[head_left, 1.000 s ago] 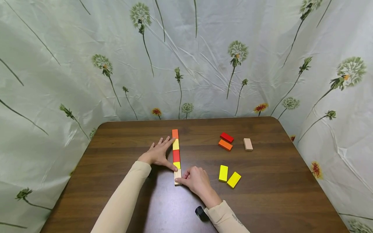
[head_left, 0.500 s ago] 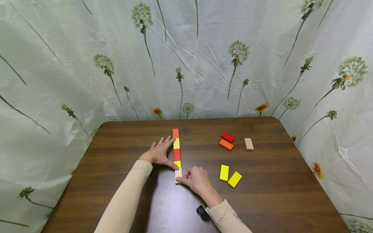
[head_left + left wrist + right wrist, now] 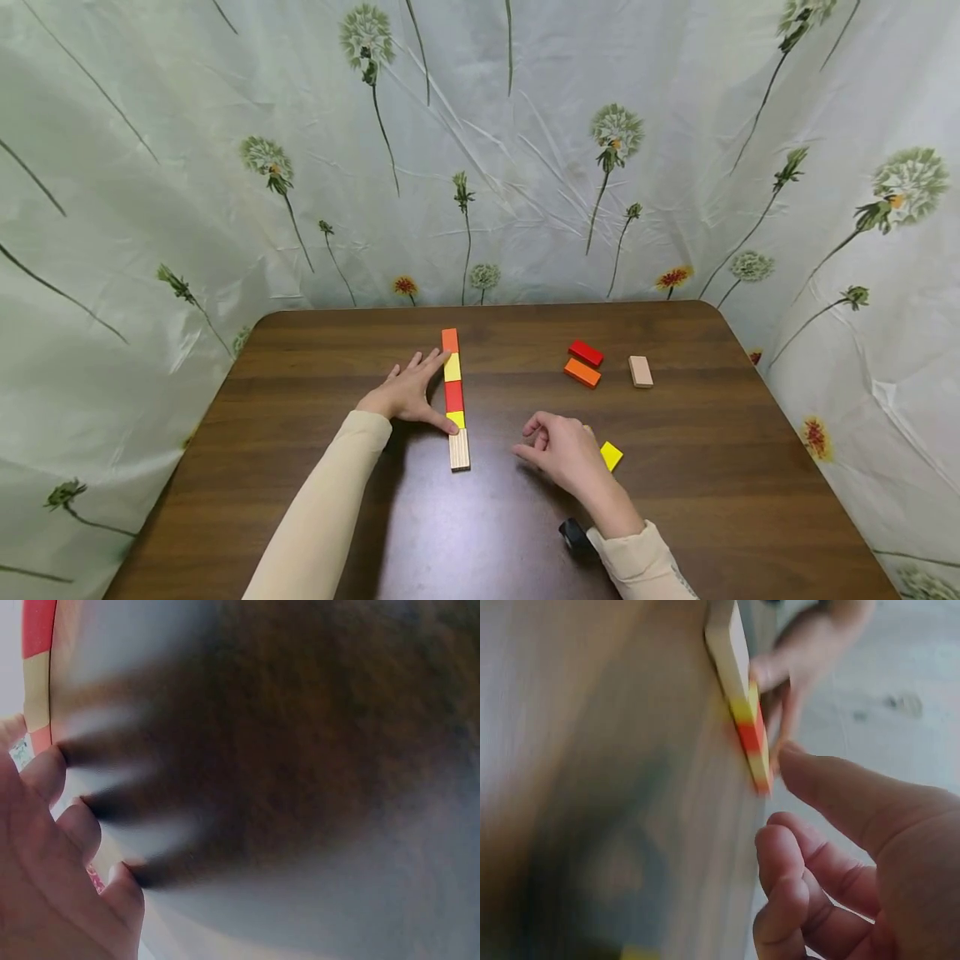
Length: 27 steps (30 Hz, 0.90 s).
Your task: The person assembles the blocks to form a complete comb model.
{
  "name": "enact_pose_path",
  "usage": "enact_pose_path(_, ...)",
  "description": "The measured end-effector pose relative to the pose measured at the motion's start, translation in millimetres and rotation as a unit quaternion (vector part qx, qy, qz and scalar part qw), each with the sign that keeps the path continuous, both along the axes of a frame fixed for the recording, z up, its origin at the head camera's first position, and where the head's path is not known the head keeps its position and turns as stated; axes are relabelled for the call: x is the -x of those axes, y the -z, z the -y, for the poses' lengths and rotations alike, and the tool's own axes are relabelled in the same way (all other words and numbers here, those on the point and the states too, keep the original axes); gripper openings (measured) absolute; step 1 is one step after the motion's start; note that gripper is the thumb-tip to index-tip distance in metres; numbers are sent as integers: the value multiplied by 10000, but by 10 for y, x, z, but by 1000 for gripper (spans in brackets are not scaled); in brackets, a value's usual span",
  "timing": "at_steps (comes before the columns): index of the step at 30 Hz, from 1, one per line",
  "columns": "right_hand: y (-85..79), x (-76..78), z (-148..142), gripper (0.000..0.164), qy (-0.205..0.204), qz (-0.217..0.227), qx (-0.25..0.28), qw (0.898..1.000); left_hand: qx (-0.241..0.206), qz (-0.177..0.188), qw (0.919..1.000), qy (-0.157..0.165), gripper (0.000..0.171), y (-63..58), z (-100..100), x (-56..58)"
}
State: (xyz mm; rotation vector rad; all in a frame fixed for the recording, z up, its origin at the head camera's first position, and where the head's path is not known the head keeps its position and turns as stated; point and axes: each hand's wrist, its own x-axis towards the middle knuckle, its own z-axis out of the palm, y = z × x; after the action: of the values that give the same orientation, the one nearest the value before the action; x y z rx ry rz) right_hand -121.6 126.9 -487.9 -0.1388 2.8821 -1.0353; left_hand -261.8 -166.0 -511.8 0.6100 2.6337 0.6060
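Note:
A straight row of blocks runs away from me on the table: a plain wood block [image 3: 459, 451] nearest, then a yellow block [image 3: 455, 419], a red block [image 3: 453, 396], another yellow block [image 3: 452, 367] and an orange block [image 3: 450, 340] farthest. My left hand [image 3: 408, 395] lies spread along the row's left side, index fingertip at the far yellow block and thumb by the joint of the near yellow and wood blocks. My right hand [image 3: 566, 454], loosely curled and holding nothing, is over the table right of the row. It covers most of a loose yellow block [image 3: 612, 455].
Toward the back right lie a loose red block [image 3: 586, 353], an orange block [image 3: 582, 372] and a pale wood block [image 3: 641, 372]. The brown table [image 3: 720, 517] ends at a flower-printed curtain [image 3: 525, 167].
My right hand has let go of the plain wood block and moved right, toward the loose yellow blocks, now partly covering them. The left hand stays beside the row.

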Motion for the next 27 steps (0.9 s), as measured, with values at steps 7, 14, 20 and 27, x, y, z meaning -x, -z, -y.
enact_pose_path(7, 34, -46, -468, 42, 490, 7, -393, 9980, 4, -32, 10000, 31, 151, 89, 30, 70)
enact_pose_path(14, 99, -98, -662, 61, 633, 212, -537, 9963, 102, -19, 9999, -6, 151, -18, 17, 37)
enact_pose_path(20, 132, -102, -708, 66, 572, 315, -570, 9962, 169, 25, 9999, 10, 146, -141, -17, -10)
enact_pose_path(27, 173, -95, -731, 70, 480, 400, -582, 9963, 247, 87, 9997, -20, 143, -173, -41, -21)
